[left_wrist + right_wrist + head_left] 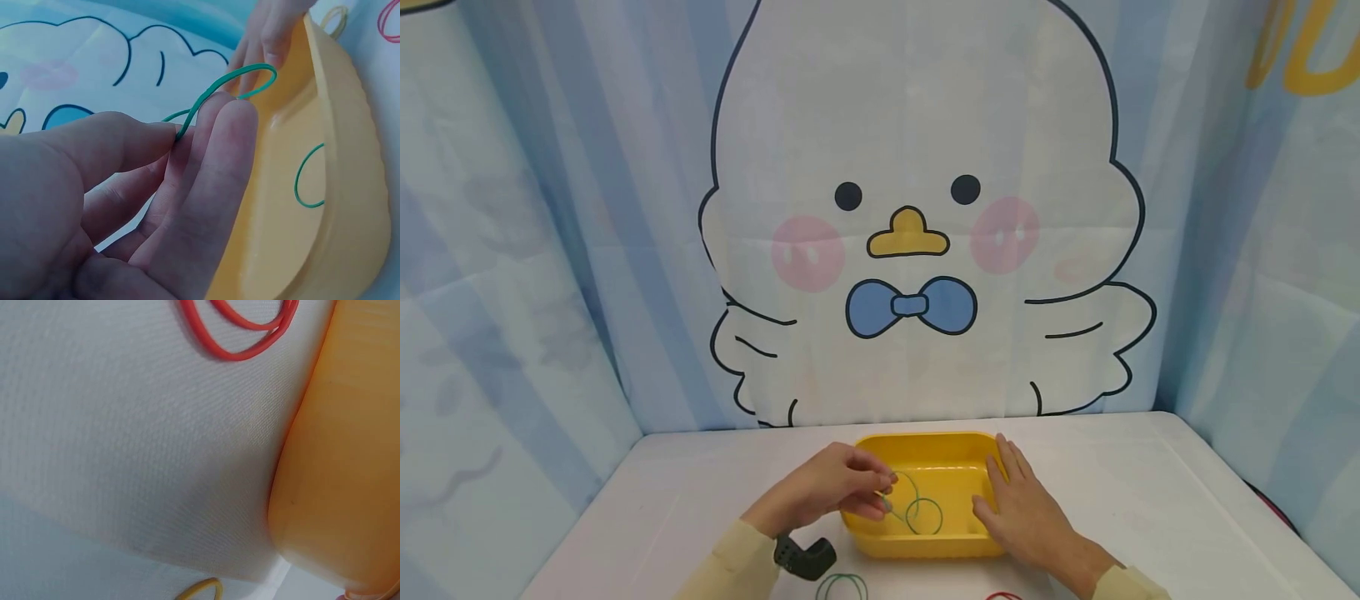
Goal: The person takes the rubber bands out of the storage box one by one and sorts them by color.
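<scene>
My left hand (844,483) pinches a green rubber band (228,77) between thumb and fingers, over the left end of a yellow plastic basin (925,547). In the left wrist view the band forms a narrow loop sticking out past the fingertips. A second green rubber band (297,178) lies inside the basin, partly hidden by its wall in that view. On the basin's right rim rests my right hand (1030,512), its fingers straight and spread. The right wrist view shows the basin's outer side, with most of that hand out of sight.
Green rubber bands (842,577) lie on the white table in front of the basin, left of centre. Red rubber bands (231,355) and a yellow one (215,584) lie near the basin on the right. A cartoon-printed cloth (910,367) hangs behind the table.
</scene>
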Motion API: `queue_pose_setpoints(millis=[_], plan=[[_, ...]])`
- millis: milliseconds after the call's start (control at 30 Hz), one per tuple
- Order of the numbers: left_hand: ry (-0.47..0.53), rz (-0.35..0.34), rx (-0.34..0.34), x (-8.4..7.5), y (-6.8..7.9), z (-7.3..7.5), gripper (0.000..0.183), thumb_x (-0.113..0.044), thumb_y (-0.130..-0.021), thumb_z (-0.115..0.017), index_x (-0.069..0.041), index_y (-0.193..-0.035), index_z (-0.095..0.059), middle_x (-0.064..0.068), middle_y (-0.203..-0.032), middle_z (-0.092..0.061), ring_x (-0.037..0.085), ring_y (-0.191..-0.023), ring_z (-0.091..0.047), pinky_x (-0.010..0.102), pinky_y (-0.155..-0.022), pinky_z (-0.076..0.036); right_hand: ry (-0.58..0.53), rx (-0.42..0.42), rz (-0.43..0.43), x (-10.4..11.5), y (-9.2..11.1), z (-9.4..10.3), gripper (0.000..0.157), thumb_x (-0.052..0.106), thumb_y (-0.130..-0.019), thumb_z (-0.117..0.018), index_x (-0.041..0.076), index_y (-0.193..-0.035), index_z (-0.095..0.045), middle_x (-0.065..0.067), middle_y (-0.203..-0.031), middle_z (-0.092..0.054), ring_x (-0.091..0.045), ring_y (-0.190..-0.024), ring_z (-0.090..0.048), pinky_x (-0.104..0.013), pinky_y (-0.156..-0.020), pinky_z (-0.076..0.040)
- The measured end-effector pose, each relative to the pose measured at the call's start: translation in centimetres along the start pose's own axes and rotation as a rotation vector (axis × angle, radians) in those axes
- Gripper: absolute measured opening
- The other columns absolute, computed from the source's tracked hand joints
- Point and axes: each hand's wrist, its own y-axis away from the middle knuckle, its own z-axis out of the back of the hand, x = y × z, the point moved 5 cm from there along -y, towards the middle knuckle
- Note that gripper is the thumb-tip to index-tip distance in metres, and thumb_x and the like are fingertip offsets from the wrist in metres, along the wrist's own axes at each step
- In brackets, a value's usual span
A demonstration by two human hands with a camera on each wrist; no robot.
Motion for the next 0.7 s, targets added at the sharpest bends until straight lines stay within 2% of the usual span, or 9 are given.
queue_pose_setpoints(millis=[200, 433, 700], plan=[[0.021, 0.004, 0.015, 0.4, 1.0, 0.0, 0.026, -0.016, -0.094, -0.068, 0.001, -0.113, -0.068, 0.017, -0.108, -0.072, 0.018, -0.077, -0.073, 0.028, -0.072, -0.062, -0.005, 0.008, 0.002, 0.0, 0.2, 0.0, 0.067, 0.036, -0.098, -0.048, -0.009, -0.146, -0.039, -0.026, -0.164, -0.014, -0.045, -0.149, -0.019, -0.059, -0.120, -0.024], [-0.004, 0.029, 0.006, 1.0, 2.3, 0.1, 0.028, -0.018, -0.092, -0.070, -0.001, -0.114, -0.068, 0.015, -0.104, -0.073, 0.018, -0.076, -0.072, 0.030, -0.073, -0.062, -0.015, 0.013, -0.002, 0.0, 0.1, 0.0, 0.069, 0.036, -0.098, -0.049, -0.010, -0.148, -0.036, -0.026, -0.164, -0.014, -0.045, -0.149, -0.018, -0.060, -0.120, -0.023], [0.031, 0.057, 0.011, 2.1, 3.3, 0.1, 0.024, -0.015, -0.094, -0.068, -0.001, -0.113, -0.068, 0.013, -0.106, -0.073, 0.017, -0.078, -0.070, 0.031, -0.074, -0.062, -0.011, 0.020, -0.009, -0.1, 0.1, -0.1, 0.070, 0.036, -0.098, -0.049, -0.010, -0.148, -0.034, -0.026, -0.164, -0.013, -0.045, -0.149, -0.019, -0.060, -0.121, -0.022]])
